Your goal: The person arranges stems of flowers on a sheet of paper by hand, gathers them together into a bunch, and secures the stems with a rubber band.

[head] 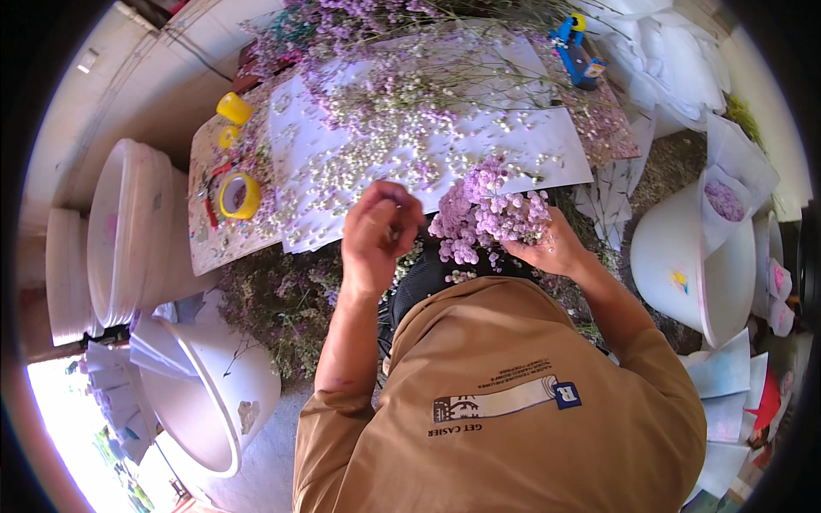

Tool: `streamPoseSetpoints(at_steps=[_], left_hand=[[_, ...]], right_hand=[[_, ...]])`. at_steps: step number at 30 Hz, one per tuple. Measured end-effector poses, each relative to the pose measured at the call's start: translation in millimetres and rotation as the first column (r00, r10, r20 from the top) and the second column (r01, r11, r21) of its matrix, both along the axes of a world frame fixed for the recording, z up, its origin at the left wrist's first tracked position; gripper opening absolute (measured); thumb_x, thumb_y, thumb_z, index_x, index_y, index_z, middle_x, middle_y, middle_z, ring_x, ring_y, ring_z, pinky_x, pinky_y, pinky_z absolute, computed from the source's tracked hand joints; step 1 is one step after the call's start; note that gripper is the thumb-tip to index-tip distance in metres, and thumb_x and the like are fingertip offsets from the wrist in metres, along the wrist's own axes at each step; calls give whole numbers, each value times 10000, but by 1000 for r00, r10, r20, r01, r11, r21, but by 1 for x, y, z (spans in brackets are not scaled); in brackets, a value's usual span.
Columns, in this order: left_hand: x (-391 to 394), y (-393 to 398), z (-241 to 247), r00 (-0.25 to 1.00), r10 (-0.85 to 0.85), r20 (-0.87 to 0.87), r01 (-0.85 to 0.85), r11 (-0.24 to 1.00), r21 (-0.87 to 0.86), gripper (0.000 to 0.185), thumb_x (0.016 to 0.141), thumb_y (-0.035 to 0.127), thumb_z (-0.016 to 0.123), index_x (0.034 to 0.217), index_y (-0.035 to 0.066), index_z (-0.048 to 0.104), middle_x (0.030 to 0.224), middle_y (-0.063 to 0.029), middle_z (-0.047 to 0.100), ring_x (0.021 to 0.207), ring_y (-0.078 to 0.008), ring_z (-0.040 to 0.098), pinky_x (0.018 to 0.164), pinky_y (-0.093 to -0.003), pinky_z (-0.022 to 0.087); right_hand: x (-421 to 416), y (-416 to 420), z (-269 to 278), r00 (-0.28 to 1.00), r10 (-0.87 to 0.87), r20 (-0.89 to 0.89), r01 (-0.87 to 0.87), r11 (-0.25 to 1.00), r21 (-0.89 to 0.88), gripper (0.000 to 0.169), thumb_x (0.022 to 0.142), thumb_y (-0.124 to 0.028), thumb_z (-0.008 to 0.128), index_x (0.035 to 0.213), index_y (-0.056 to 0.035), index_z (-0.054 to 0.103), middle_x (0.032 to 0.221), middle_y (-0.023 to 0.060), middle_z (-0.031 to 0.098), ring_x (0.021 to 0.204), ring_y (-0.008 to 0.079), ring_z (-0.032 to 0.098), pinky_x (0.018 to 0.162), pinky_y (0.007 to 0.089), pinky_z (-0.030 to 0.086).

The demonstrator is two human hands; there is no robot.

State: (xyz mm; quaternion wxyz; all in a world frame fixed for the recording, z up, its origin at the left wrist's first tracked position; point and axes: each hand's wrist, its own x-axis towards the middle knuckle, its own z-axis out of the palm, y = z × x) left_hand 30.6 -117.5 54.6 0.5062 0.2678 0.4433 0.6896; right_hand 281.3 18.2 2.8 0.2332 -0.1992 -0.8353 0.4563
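Observation:
My right hand grips a bunch of small lilac dried flowers near the table's front edge, its blossoms turned to the left. The stems are mostly hidden by the hand and the blooms. To the left of the bunch, my left hand is raised with curled fingers, apart from the flowers; whether something thin sits between the fingertips I cannot tell. Beyond both hands, white paper sheets lie on the table, strewn with loose white and lilac flower heads. Long-stemmed flower sprays are heaped across the far part.
Left on the tabletop are a yellow tape roll, a smaller yellow roll and a red-handled cutting tool. A blue tape dispenser stands far right. White tubs flank me; flower stems litter the floor.

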Motion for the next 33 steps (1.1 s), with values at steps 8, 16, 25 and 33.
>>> streamPoseSetpoints(at_steps=[8, 16, 25, 33], left_hand=[[38, 11, 17, 272, 265, -925, -124, 963, 240, 237, 823, 67, 770, 1040, 38, 681, 782, -83, 559, 603, -198, 548, 544, -324, 465], [43, 18, 23, 82, 239, -968, -213, 953, 217, 191, 823, 91, 769, 984, 57, 673, 806, -75, 571, 629, -218, 590, 550, -349, 491], [29, 13, 20, 397, 251, -883, -123, 968, 219, 103, 856, -14, 706, 934, 17, 647, 797, -78, 609, 585, -151, 549, 520, -280, 433], [12, 8, -16, 314, -5, -950, 69, 997, 18, 601, 829, 248, 837, 1301, -26, 587, 1264, -145, 635, 1227, -256, 529, 1075, -422, 381]], right_hand=[[-13, -15, 5, 999, 22, 31, -26, 994, 110, 486, 814, -85, 766, 1284, -105, 647, 1087, 113, 716, 924, 301, 709, 805, 369, 570], [-6, -14, 2, 1000, 15, 18, -18, 980, 200, 445, 802, -99, 768, 1232, -118, 657, 1089, 97, 712, 909, 339, 699, 769, 373, 578], [0, -17, 2, 999, 2, 48, -11, 982, 188, 463, 811, -109, 774, 1255, -96, 646, 1074, 117, 715, 919, 324, 697, 786, 368, 568], [4, 25, 64, 985, 11, -170, -45, 980, -195, 430, 863, -150, 782, 1237, -21, 613, 845, 72, 717, 719, 120, 669, 672, 304, 556]])
